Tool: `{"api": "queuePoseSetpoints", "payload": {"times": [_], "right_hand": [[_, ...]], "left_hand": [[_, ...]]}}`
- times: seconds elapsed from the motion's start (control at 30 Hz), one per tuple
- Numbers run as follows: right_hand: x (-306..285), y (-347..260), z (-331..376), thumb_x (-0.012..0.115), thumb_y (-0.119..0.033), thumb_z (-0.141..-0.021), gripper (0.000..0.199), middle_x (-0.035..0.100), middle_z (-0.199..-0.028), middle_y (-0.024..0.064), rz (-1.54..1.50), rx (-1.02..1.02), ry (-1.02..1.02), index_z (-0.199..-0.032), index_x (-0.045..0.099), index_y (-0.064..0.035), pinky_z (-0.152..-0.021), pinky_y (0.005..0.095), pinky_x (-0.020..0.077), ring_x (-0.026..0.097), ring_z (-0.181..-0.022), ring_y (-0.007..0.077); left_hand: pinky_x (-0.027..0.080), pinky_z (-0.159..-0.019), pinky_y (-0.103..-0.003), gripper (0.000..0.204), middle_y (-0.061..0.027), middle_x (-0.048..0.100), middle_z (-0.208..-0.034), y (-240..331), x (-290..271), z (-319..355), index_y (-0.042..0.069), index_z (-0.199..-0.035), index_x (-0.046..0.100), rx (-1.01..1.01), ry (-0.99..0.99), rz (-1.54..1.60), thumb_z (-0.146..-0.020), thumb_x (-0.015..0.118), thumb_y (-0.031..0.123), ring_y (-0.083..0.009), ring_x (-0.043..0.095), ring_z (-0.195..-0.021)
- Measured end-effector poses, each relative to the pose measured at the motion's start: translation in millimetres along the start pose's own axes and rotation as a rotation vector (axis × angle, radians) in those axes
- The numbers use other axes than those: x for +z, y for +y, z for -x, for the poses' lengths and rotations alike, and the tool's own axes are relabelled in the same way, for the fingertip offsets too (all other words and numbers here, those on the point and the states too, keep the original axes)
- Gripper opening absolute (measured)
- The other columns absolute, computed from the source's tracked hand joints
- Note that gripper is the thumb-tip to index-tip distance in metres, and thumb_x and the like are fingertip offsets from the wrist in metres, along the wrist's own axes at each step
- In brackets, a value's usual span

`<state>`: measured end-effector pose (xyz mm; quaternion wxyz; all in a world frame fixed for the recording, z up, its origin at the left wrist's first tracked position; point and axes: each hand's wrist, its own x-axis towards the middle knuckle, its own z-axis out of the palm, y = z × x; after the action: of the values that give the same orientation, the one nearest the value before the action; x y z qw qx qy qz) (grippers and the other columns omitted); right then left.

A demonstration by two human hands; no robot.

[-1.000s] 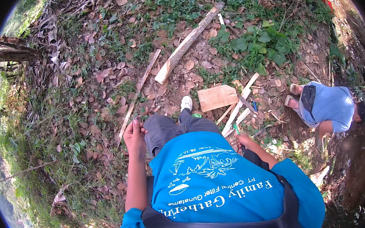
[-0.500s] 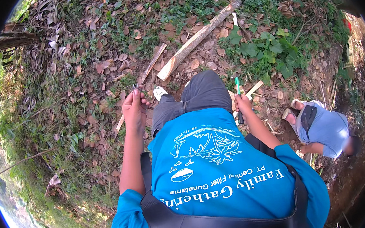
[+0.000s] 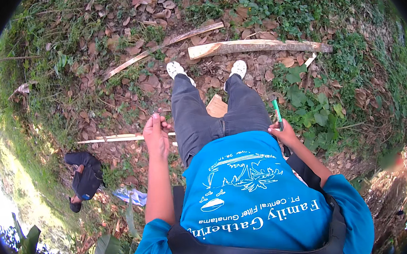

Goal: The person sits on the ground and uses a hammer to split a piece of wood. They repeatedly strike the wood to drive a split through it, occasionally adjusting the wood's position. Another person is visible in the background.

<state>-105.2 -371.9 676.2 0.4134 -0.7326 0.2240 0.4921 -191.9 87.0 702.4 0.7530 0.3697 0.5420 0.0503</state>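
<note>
Gripping a green-handled tool [image 3: 276,111] — right hand [image 3: 284,132] at hip, left hand [image 3: 156,136] loosely curled, empty.

The shirt [image 3: 253,195] is bright blue with white print on the front. The trousers [image 3: 202,117] are dark grey and the shoes [image 3: 175,69] are white. The tool [image 3: 276,111] in the right hand [image 3: 284,132] has a green handle. The ground [image 3: 113,86] is brown with dry leaves and green with plants. The split wood [image 3: 254,46] is pale brown.
</note>
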Motion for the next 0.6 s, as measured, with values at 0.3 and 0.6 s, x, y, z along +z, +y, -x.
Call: {"api": "queuePoseSetpoints", "payload": {"times": [0.3,0.6], "right_hand": [[-70,-21,5,0.081,-0.009,-0.08,0.04,0.065,-0.082,-0.0013,0.1,0.452,-0.216,-0.103,0.048,-0.0093,-0.053,0.0246,0.0435,0.057,-0.065,0.0061],[-46,-78,-151,0.067,-0.015,-0.093,0.025,0.067,-0.089,0.008,0.216,0.105,0.083,-0.106,0.047,-0.0095,-0.041,0.0177,0.0358,0.045,-0.051,0.0014]], "left_hand": [[0.056,-0.064,-0.026,0.022,-0.0048,0.058,-0.088,-100,36,11,-0.005,-0.109,0.069,-0.128,-0.223,-0.528,-0.099,0.062,0.013,-0.0093,0.06,-0.07],[0.049,-0.064,-0.022,0.024,-0.001,0.061,-0.079,-153,42,-289,0.001,-0.112,0.071,0.342,-0.46,-1.062,-0.1,0.06,0.02,-0.007,0.06,-0.069]]}}
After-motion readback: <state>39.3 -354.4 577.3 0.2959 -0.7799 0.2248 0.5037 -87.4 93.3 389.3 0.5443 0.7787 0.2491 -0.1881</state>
